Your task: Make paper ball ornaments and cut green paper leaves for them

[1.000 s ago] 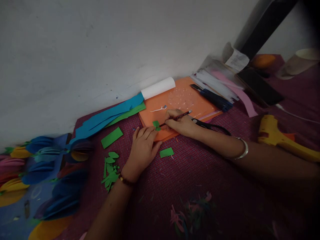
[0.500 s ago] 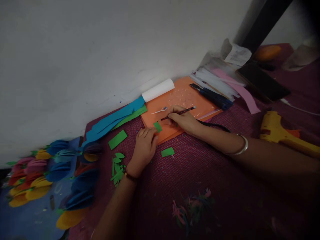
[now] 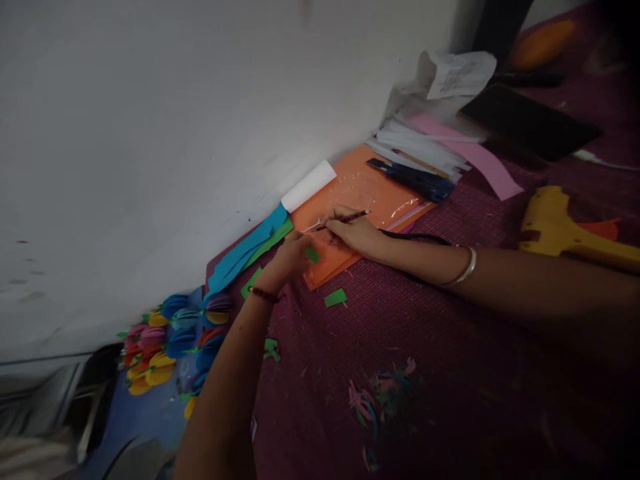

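My right hand (image 3: 353,233) is closed around a dark pencil (image 3: 357,215) with a pale end, its tip pointing left over an orange sheet (image 3: 350,190). Motion blurs my left hand (image 3: 290,257), whose fingers reach over the sheet's left edge close to the pencil tip; I cannot make out whether they grip anything. Just beside those fingers, a small green paper piece (image 3: 313,254) lies on the sheet. A thin white item (image 3: 315,225) shows partly between my hands. Below the sheet sits another green rectangle (image 3: 335,297), and a third (image 3: 251,283) is partly covered by my left arm.
Blue paper strips (image 3: 245,253) and a white roll (image 3: 309,187) lie along the wall. A dark blue cutter (image 3: 415,180), a pink strip (image 3: 470,153) and a yellow glue gun (image 3: 550,223) are at right. Colourful paper ornaments (image 3: 165,353) stand at left; scraps (image 3: 373,400) lie in front.
My left hand has moved up from below the green piece toward the white item. My right hand still holds the pencil, now nearer that item. The camera view has turned and shifted.
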`<control>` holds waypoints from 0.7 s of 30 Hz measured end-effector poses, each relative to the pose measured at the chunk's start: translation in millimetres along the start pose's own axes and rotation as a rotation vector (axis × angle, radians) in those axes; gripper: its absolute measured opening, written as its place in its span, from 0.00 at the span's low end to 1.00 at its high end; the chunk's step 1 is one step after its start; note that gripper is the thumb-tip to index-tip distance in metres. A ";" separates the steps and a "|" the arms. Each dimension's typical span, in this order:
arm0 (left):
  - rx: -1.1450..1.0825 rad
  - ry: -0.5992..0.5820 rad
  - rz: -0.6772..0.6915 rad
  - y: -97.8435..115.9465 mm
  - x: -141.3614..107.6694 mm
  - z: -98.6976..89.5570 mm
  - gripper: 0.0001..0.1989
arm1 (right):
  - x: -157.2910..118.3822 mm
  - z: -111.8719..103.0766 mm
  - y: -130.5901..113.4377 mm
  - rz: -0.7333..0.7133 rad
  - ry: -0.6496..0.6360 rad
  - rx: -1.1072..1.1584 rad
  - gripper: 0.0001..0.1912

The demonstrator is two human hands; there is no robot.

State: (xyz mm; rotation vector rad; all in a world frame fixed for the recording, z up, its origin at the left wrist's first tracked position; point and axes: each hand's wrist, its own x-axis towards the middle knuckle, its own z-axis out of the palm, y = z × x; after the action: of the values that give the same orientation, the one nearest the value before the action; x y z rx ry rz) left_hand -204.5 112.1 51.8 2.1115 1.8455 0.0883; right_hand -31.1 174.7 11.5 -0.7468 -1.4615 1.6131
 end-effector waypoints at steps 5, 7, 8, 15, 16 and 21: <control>-0.032 -0.020 -0.014 -1.2 4.8 -3.8 0.05 | -2.2 2.0 -4.3 0.003 -0.037 -0.067 0.06; -0.076 -0.008 -0.033 -2.9 0.7 -1.7 0.04 | -3.1 2.3 -5.6 0.017 -0.060 -0.079 0.07; -0.105 0.004 -0.046 -3.8 -2.2 0.1 0.04 | -3.1 1.3 -5.4 0.002 -0.066 -0.094 0.07; -0.349 0.098 -0.138 -9.7 -20.5 16.8 0.03 | 8.3 -19.4 5.5 -0.436 -0.299 -0.754 0.12; -0.365 0.128 -0.148 -8.9 -22.9 18.2 0.03 | 9.2 -20.3 4.9 -0.457 -0.293 -0.842 0.14; -0.429 0.408 -0.104 16.5 -46.4 14.2 0.03 | -3.7 -9.8 -24.3 -0.446 -0.337 -0.807 0.17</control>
State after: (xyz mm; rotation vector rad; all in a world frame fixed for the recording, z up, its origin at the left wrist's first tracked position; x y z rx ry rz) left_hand -192.4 62.3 51.1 1.7841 1.9253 0.8643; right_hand -16.6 176.3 33.6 -0.5115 -2.3730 0.8018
